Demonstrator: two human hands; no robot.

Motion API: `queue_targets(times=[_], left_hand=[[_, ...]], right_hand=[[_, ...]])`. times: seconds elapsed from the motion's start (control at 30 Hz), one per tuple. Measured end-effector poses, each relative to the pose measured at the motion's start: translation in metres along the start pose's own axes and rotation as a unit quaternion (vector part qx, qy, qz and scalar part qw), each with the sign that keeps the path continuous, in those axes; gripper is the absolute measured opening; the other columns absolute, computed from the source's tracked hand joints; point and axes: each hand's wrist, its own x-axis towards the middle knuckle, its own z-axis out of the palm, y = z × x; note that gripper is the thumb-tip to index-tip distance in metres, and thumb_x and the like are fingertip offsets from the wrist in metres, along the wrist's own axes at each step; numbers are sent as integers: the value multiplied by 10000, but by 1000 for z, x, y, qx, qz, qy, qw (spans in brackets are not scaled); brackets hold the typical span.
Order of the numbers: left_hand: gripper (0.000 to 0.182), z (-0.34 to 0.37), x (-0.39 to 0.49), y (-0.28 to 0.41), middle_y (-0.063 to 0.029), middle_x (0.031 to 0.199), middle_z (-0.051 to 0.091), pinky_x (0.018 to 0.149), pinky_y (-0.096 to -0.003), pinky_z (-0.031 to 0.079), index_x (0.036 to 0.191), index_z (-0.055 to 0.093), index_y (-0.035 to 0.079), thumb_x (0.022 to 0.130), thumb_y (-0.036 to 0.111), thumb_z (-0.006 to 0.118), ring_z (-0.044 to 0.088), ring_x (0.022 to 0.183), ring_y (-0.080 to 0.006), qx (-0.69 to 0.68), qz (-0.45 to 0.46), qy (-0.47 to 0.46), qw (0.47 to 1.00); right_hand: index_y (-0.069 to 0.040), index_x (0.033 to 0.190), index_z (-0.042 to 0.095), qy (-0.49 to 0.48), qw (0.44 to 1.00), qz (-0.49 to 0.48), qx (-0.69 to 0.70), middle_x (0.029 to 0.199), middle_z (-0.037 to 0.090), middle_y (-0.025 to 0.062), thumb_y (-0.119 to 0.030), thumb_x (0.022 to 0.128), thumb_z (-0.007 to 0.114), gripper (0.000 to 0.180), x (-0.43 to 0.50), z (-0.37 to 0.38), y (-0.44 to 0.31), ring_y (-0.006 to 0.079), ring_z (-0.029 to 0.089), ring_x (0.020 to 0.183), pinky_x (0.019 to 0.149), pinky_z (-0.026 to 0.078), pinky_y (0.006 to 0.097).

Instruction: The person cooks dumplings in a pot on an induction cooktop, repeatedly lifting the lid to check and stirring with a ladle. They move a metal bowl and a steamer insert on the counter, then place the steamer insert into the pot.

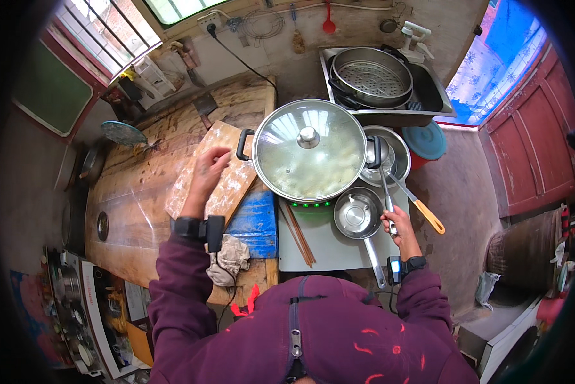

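My right hand (399, 223) grips the metal handle of a ladle (387, 192). The ladle's bowl rests in a steel basin (402, 144) beside a large pot. Also leaning in that basin is a utensil with an orange-tipped handle (429, 216). My left hand (207, 174), fingers loosely curled and nothing visible in them, hovers over a floured wooden board (232, 192), left of the pot's black side handle (243, 144). A glass lid (311, 168) covers the pot; pale contents show dimly through its fogged glass. Below the pot sits a small steel saucepan (358, 213).
Several wooden chopsticks (301, 235) lie on the white tabletop (292, 261). A crumpled cloth (230, 259) and a cleaver (205, 104) are on the wooden table (124, 230). Behind, a steamer (374, 77) stands in the sink (441, 96). A lidded bucket (424, 139) is on the floor.
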Motion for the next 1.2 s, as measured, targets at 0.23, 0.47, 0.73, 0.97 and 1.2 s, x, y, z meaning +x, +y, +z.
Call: queue_targets(times=[0.23,0.47,0.73,0.97,1.2], left_hand=[[272,96,48,32,-85,825,556,636,-266,449,962,564,33,730,168,609,545,699,-160,162,139,-75,974],[401,140,69,34,-99,887,529,711,-363,420,1008,536,107,690,337,615,520,861,-269,283,176,-112,936],[374,154,75,40,-124,801,542,660,-353,427,907,559,45,655,315,620,532,755,-265,346,190,-132,909],[302,150,79,39,-130,692,545,625,-338,427,798,572,7,619,247,611,534,682,-267,285,224,-92,927],[339,87,82,54,-125,676,562,607,-315,440,816,574,-8,591,240,631,546,633,-221,213,157,-32,964]], right_hand=[[-29,856,459,40,998,-32,-38,660,510,52,-80,773,514,112,-32,-8,-7,65,455,448,361,367,187],[1,1004,455,63,996,-53,-30,660,515,56,-70,747,543,281,-60,-16,-8,66,457,442,358,366,186],[-1,1035,453,74,995,-70,-16,658,510,43,-61,745,538,308,-77,-12,-8,56,446,429,354,357,176],[-12,1073,450,77,987,-141,-21,658,512,30,-54,738,536,348,-92,-8,-24,45,437,422,354,347,164],[-48,1180,416,84,965,-205,-137,690,509,-13,-53,723,551,476,-109,-9,-65,29,432,460,402,357,158]])
